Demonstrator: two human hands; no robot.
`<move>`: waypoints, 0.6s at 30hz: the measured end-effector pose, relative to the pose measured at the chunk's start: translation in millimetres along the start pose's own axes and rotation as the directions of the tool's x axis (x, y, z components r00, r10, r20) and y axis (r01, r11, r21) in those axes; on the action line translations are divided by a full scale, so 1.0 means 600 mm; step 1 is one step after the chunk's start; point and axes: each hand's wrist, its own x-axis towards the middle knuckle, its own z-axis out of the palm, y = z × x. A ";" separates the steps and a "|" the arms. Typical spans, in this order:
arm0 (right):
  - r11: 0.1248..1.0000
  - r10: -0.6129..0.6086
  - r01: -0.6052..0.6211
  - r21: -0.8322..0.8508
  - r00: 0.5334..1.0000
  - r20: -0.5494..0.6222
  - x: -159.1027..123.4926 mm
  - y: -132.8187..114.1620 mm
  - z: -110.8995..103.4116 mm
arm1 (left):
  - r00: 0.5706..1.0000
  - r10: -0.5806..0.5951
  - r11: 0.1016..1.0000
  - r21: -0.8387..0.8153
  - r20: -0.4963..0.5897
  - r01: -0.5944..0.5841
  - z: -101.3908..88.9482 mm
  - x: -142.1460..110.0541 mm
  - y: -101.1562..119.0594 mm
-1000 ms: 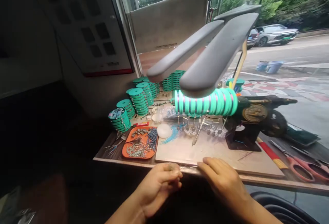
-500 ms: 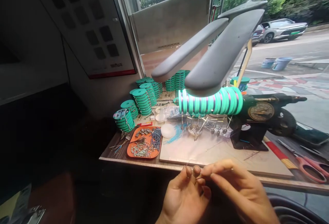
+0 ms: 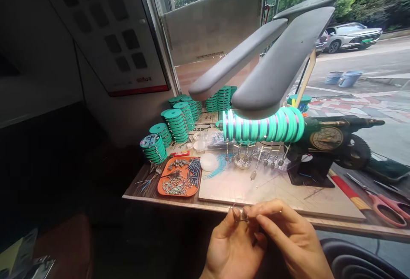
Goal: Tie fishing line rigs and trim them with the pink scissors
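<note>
My left hand (image 3: 235, 240), palm up, is closed in a pinch just off the table's front edge. A thin pinkish line (image 3: 233, 205) sticks up from its fingertips, beside a small dark piece too tiny to name. Against those fingertips my right hand (image 3: 282, 230) is pinched too; whatever lies between its fingers is hidden. Beyond the hands, a row of green spools (image 3: 262, 126) sits on a dark winding machine (image 3: 326, 138). Several weighted rigs (image 3: 253, 174) hang down from the spools over a pale board (image 3: 224, 191).
An orange tray (image 3: 162, 190) holds small metal and dark parts. Blue strands (image 3: 218, 167) lie near a white round lid (image 3: 209, 162). Stacked green spools (image 3: 176, 125) stand at the back left. A grey lamp (image 3: 272, 69) overhangs the work; scissors (image 3: 384, 208) lie at right.
Both hands have shifted right and turned, the left palm now facing up. Earlier they were apart with a thin piece between them; now their fingertips meet. The view has swung slightly left.
</note>
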 end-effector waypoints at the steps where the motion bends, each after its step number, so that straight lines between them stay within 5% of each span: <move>1: 1.000 0.005 -0.005 0.003 1.000 0.005 0.000 0.001 0.000 | 1.000 0.001 1.000 0.000 0.008 -0.001 0.000 0.000 0.000; 13: 0.999 -0.011 0.011 -0.032 1.000 -0.014 -0.005 -0.002 0.002 | 1.000 0.001 1.000 0.004 0.000 -0.001 0.000 0.000 -0.002; 18: 0.967 -0.217 0.214 -0.139 0.976 -0.008 -0.009 0.009 0.004 | 0.998 0.009 1.000 0.002 -0.060 -0.009 0.009 -0.001 -0.005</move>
